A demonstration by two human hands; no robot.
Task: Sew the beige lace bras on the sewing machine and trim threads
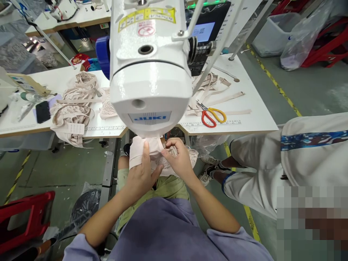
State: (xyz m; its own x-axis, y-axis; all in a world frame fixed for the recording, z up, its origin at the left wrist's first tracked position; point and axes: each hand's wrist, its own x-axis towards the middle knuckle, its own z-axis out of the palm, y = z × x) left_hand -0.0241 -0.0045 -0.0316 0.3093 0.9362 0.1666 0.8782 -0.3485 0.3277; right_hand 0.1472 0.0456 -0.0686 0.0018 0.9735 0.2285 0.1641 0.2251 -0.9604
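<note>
Pale pink cloth (139, 154) sits just below the middle, near 7 o'clock, by the front of the white machine (150, 87). The left hand (139, 177) lies flat on it, thumb out wide; some of its fingers are hard to make out. The right hand (178, 159), at 6 o'clock, pinches the cloth's edge with thumb and finger. Big and shiny at 11 o'clock, the machine hides the spot where it meets the cloth, and its top is cut off. Toward 1 o'clock, a screen (205, 32) peeks out behind it. At 2 o'clock, scissors (204, 108) lie by straps (236, 95), partly hidden too. A person (312, 159) past 3 o'clock is cut off, with blurry squares low down.
</note>
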